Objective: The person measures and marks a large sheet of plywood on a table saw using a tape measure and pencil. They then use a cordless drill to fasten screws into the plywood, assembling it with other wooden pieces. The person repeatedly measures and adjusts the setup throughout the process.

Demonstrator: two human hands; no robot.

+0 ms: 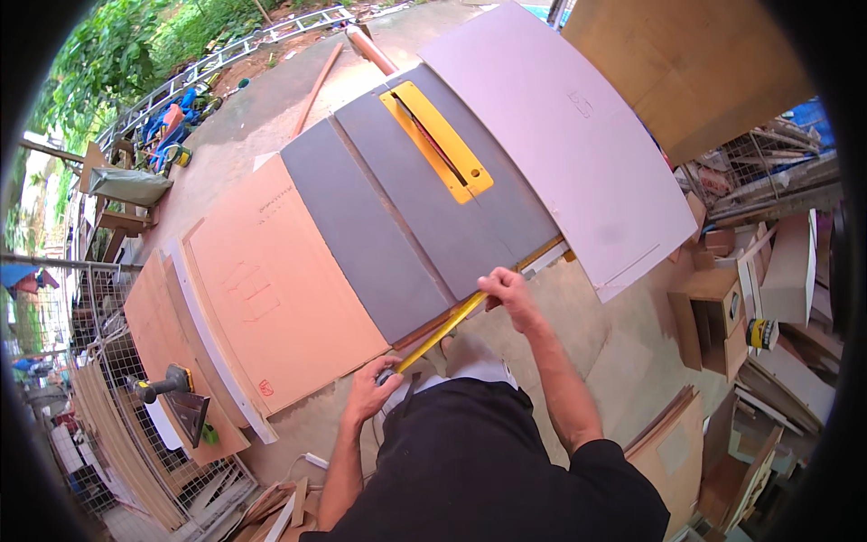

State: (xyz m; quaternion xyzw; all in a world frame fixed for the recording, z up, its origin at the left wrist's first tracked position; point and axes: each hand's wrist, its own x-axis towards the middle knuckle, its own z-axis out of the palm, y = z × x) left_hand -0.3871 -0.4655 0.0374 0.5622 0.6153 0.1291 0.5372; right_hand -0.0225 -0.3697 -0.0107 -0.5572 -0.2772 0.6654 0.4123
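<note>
My left hand (366, 394) is closed around the case of a tape measure (440, 336), low in front of my body. Its yellow blade runs out up and to the right, to my right hand (510, 296), whose fingers pinch it near the far end. The stretched blade lies along the near edge of a table saw (384, 194) with a grey top. My right hand is just off that edge. A yellow insert plate (467, 154) with a long dark slot is set into the saw top.
A tan board (271, 294) with pencil marks adjoins the saw on the left, a pale lilac board (569, 144) on the right. A cordless power tool (165, 386) rests at the far left. Small wooden cabinets (709, 312) and offcuts crowd the right. A ladder (244, 52) lies behind.
</note>
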